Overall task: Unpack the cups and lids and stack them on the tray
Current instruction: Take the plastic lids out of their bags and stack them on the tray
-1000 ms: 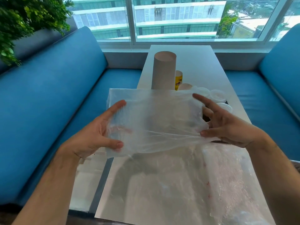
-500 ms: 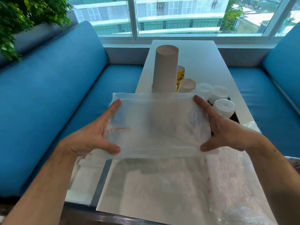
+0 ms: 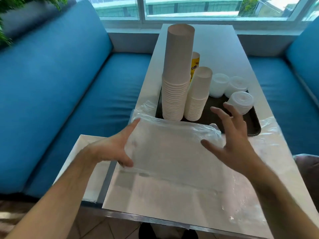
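Two bare forearms come up from the bottom of the view, with no sleeve, cuff or glove on either. The left hand (image 3: 110,150) wears no ring, watch or band that I can see, and its wrist behind the fingers is uncovered. The right hand (image 3: 236,145) is likewise plain, with nothing on the fingers (image 3: 218,112) or on the wrist behind them. Fingernails look short and unpainted, though motion blur softens them. Far back from the fingers, a dark shoe tip or similar shape shows on the floor; I cannot tell more.
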